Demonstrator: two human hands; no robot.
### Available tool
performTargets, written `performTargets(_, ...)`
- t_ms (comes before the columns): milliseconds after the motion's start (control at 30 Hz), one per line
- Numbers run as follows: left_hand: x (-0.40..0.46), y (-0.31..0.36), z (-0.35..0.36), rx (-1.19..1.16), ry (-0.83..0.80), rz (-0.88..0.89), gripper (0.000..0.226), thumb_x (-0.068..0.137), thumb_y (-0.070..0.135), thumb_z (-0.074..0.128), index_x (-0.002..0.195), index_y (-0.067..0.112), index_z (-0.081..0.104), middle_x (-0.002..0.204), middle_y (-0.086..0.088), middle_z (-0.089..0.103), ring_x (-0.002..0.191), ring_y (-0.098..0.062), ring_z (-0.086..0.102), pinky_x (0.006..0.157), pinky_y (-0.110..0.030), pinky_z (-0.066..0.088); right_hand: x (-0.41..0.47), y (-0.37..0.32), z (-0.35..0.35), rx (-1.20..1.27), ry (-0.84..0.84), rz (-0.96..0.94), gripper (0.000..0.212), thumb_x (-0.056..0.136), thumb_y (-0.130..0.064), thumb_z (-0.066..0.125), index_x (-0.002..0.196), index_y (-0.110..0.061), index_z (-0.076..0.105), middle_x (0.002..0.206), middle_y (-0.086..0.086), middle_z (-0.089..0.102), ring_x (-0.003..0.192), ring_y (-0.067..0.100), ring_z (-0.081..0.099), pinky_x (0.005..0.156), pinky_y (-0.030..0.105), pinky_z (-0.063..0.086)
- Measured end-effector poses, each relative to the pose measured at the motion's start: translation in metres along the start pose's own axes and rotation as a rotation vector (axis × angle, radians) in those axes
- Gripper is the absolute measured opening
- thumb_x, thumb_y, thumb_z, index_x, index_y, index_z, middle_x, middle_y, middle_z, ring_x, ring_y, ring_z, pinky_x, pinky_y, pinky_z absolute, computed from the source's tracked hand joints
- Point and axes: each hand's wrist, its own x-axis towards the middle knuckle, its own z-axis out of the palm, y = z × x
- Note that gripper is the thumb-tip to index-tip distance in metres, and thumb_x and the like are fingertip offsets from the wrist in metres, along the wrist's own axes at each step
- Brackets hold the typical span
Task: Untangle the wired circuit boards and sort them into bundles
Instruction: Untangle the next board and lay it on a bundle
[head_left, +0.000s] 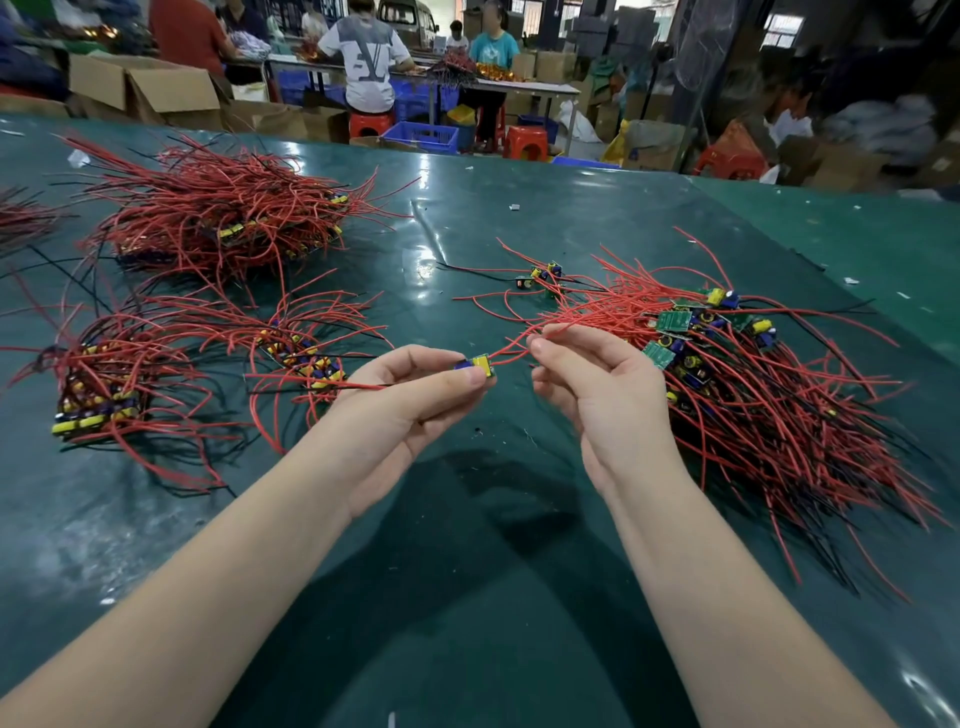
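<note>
One small circuit board (480, 367) is pinched between thumb and fingers of the left hand (410, 400) at frame centre, just above the green table (493, 519), while the right hand (597, 384) pinches its red wires (524, 340) just beside the board, fingertips closed on the strands where they run toward the tangled pile (753, 374) at right. Judgement: the step in hand is drawing this board's leads clear of the pile. To do it well, hold the board steady, slide the right fingers along the wires toward their free ends and lift rather than yank, since neighbouring strands cross over them and could drag other boards along. Once free, the piece probably belongs with the small bundle (306, 358) at centre left, or the bundle (98, 395) at far left; a larger heap (223, 218) lies at upper left, well apart. A few stray boards (543, 275) lie above centre. Appearance: the held board carries a yellow block and a blue part on top; its wires are thin, red, flexible and springy-looking, with a black lead trailing left beneath the hand. Boards in the pile show green faces.
</note>
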Motion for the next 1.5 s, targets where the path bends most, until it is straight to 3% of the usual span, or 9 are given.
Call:
performTargets(167,0.000,-0.002,0.003,0.026,0.040,0.080,0.031,0.054,0.005,0.076,0.081,0.007,0.061,0.083,-0.012,0.072,0.081,-0.021,0.072,0.078,-0.025,0.057,-0.001,0.004,0.001,-0.147,0.066,-0.010,0.015,0.079,0.004,0.071,0.077,-0.010,0.068,0.063,-0.004,0.069,0.046,0.007,0.057,0.049,0.018,0.048)
performTargets(400,0.001,0.001,0.002,0.016,0.022,0.070,0.028,0.059,0.003,0.073,0.083,0.007,0.060,0.080,-0.009,0.073,0.081,-0.020,0.073,0.076,-0.024,0.057,0.006,-0.007,-0.005,0.176,-0.029,0.241,0.014,0.088,-0.005,0.064,0.094,-0.016,0.069,0.080,-0.003,0.073,0.049,0.002,0.057,0.047,0.012,0.047)
performTargets(567,0.001,0.003,0.001,-0.003,0.022,0.054,0.031,0.055,0.005,0.075,0.082,0.007,0.061,0.080,-0.009,0.073,0.080,-0.020,0.073,0.073,-0.024,0.057,0.007,-0.010,-0.008,0.208,-0.019,0.202,0.014,0.088,-0.005,0.064,0.087,-0.017,0.070,0.080,-0.001,0.074,0.052,0.004,0.060,0.049,0.013,0.049)
performTargets(800,0.000,0.002,0.001,0.034,0.029,0.064,0.033,0.051,0.006,0.077,0.081,0.006,0.063,0.086,-0.014,0.072,0.083,-0.022,0.073,0.074,-0.024,0.056,0.004,-0.008,-0.008,-0.017,0.078,0.090,0.013,0.086,0.000,0.065,0.086,-0.012,0.070,0.075,0.000,0.073,0.045,0.004,0.055,0.046,0.013,0.047)
performTargets(933,0.001,0.003,0.000,0.040,0.009,0.034,0.031,0.053,0.007,0.077,0.081,0.007,0.062,0.084,-0.012,0.073,0.081,-0.021,0.073,0.073,-0.024,0.056,0.008,-0.015,-0.010,0.140,0.052,0.158,0.012,0.090,-0.006,0.061,0.089,-0.016,0.068,0.078,-0.001,0.074,0.053,0.005,0.062,0.049,0.014,0.049)
performTargets(1067,0.001,0.006,-0.002,-0.005,-0.001,-0.029,0.029,0.055,0.005,0.075,0.081,0.007,0.061,0.081,-0.011,0.074,0.080,-0.020,0.073,0.071,-0.025,0.057,0.012,-0.025,-0.019,0.337,-0.015,0.260,0.012,0.091,-0.016,0.061,0.089,-0.021,0.071,0.079,-0.004,0.071,0.053,0.004,0.058,0.049,0.014,0.049)
performTargets(1267,0.000,0.005,-0.003,-0.031,-0.032,-0.072,0.024,0.055,0.004,0.076,0.076,0.008,0.065,0.082,-0.013,0.074,0.083,-0.023,0.073,0.072,-0.026,0.058,0.014,-0.026,-0.022,0.502,0.011,0.249,0.022,0.087,-0.008,0.062,0.073,-0.020,0.074,0.077,-0.005,0.067,0.047,0.001,0.051,0.042,0.011,0.042)
performTargets(1333,0.000,0.004,-0.003,-0.031,-0.051,-0.071,0.021,0.054,0.004,0.077,0.071,0.010,0.068,0.084,-0.014,0.074,0.085,-0.024,0.073,0.072,-0.026,0.057,0.016,-0.025,-0.023,0.458,0.068,0.209,0.026,0.088,-0.005,0.061,0.070,-0.020,0.074,0.075,-0.005,0.066,0.045,0.001,0.048,0.040,0.010,0.040)
performTargets(1500,-0.001,0.005,-0.002,-0.037,-0.034,-0.044,0.021,0.057,0.004,0.075,0.075,0.009,0.066,0.082,-0.013,0.074,0.082,-0.023,0.073,0.073,-0.027,0.058,0.014,-0.018,-0.024,0.020,0.194,-0.067,0.012,0.085,-0.007,0.069,0.084,-0.018,0.073,0.066,-0.009,0.065,0.047,0.002,0.053,0.047,0.012,0.044)
